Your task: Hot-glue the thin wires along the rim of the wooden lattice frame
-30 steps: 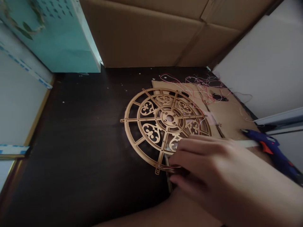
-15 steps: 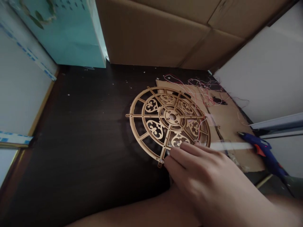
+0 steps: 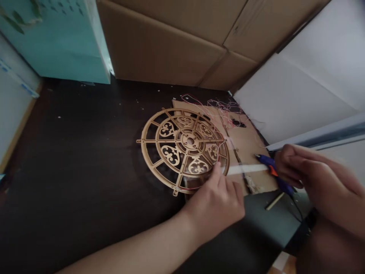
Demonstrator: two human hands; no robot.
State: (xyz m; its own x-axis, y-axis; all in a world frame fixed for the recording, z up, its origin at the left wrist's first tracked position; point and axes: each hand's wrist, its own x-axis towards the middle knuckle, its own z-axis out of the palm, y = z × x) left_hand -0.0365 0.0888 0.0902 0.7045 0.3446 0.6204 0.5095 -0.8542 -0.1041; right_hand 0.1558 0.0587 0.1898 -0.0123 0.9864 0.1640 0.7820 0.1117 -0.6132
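A round tan openwork frame (image 3: 189,140) lies partly over a cardboard sheet (image 3: 248,139), with scroll shapes between its spokes. At its near right rim, my left hand (image 3: 218,201) is closed around a thin red wire (image 3: 194,188), its index fingertip on the frame; the thumb is hidden. The wire runs along the near edge to a spoke end. To the right, my right hand (image 3: 308,171) is raised with its fingers pinched together, and whatever is in them cannot be made out. It overlaps the blue glue gun (image 3: 264,160) in view.
Tangled red and white wires (image 3: 225,108) lie at the back of the cardboard. Behind the dark table (image 3: 85,171) stand a large cardboard panel (image 3: 162,45) and a teal box (image 3: 68,49). A white panel (image 3: 288,91) stands at the right.
My right hand has moved right, away from the frame to beside the glue gun. My left hand now shows at the near rim. The whole view has shifted.
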